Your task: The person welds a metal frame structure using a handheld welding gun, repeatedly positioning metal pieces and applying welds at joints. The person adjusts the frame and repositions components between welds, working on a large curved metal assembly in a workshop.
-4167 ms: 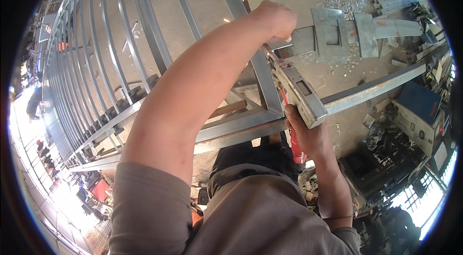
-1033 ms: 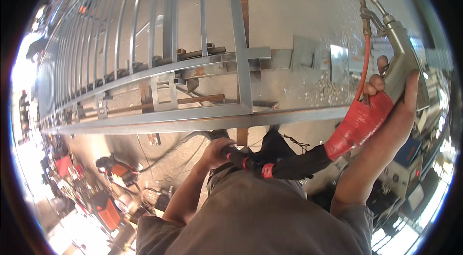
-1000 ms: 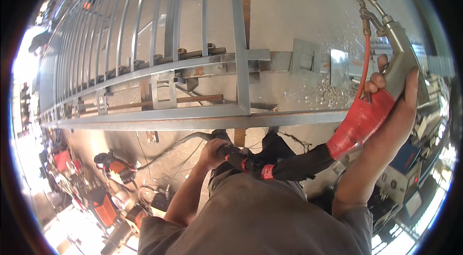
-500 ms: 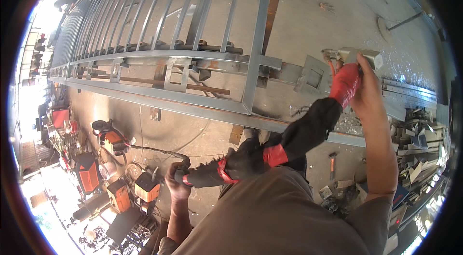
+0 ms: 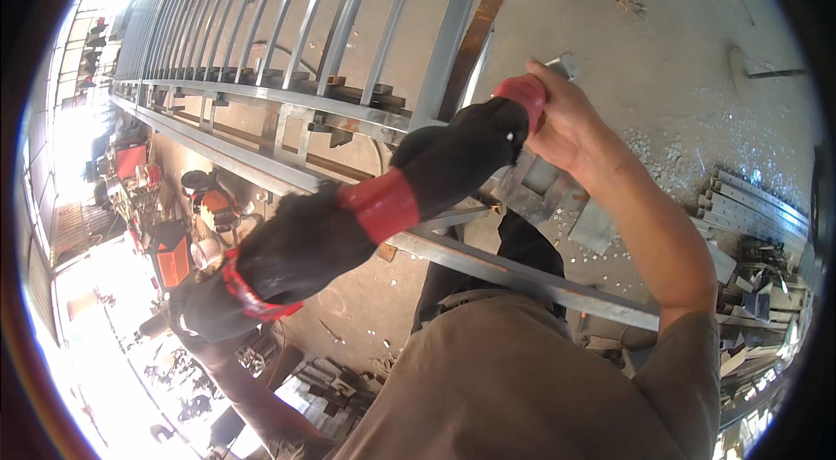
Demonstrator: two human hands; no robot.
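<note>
Black sleeve (image 5: 461, 151): slanting, red-banded.
Right hand (image 5: 564, 122): clamped on its red-taped end (image 5: 522, 94).
Left hand (image 5: 197, 345): at its other end, blurred; cannot tell grip.

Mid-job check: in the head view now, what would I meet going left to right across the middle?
Leftmost orange machine → middle red band → right hand → stacked metal bars.

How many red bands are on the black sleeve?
3: a red band at the right hand, a second band around the middle of the black sleeve, a third band nearer the left hand. Others may be hidden.
</note>
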